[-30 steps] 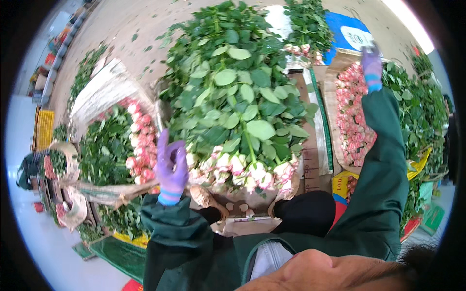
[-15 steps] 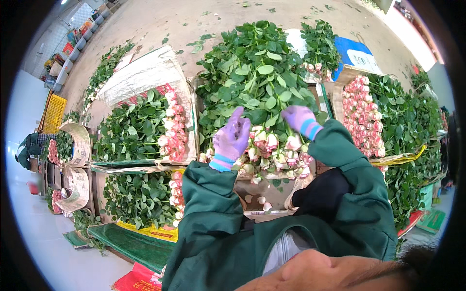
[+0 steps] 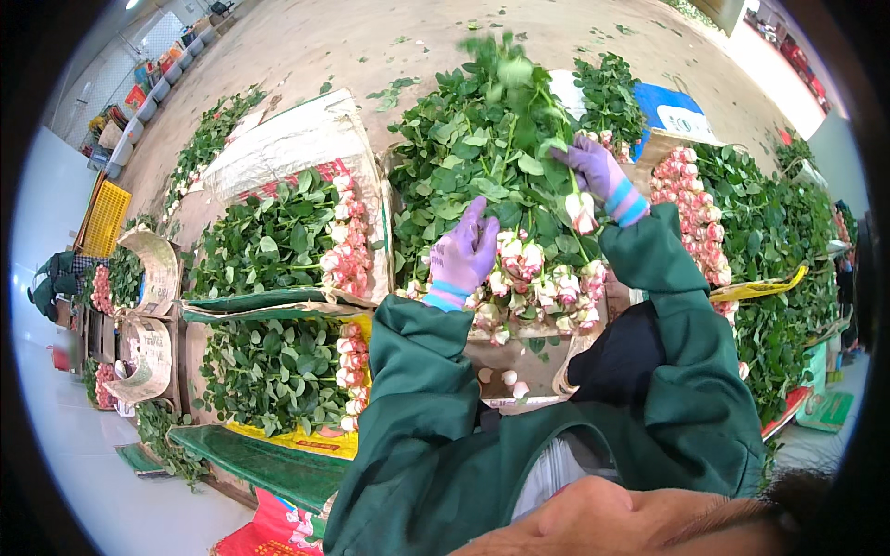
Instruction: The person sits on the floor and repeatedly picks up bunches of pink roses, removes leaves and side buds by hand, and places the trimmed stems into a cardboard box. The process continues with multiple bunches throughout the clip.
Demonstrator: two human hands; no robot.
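Note:
My right hand [image 3: 601, 174], in a purple glove with a striped cuff, is closed round the stem of a single rose [image 3: 581, 212]. Its pale pink-edged bloom hangs just below the fingers, and its leafy top end is blurred by motion. My left hand [image 3: 463, 252], gloved the same way, is held over the left side of the pile with fingers apart and nothing visible in them. Beneath both hands lies a large heap of cut roses [image 3: 519, 264], blooms toward me and green leafy stems [image 3: 464, 139] pointing away.
Left of the heap, rose bunches [image 3: 343, 236] lie in wrappings, with a white sheet [image 3: 287, 139] behind. More roses [image 3: 691, 208] are stacked at the right, near a blue bag [image 3: 677, 109]. Loose petals [image 3: 512, 382] lie before me. A person [image 3: 54, 283] is at the far left.
My right hand has risen and moved slightly right, drawing one rose up out of the heap. My left hand has shifted a little to the right.

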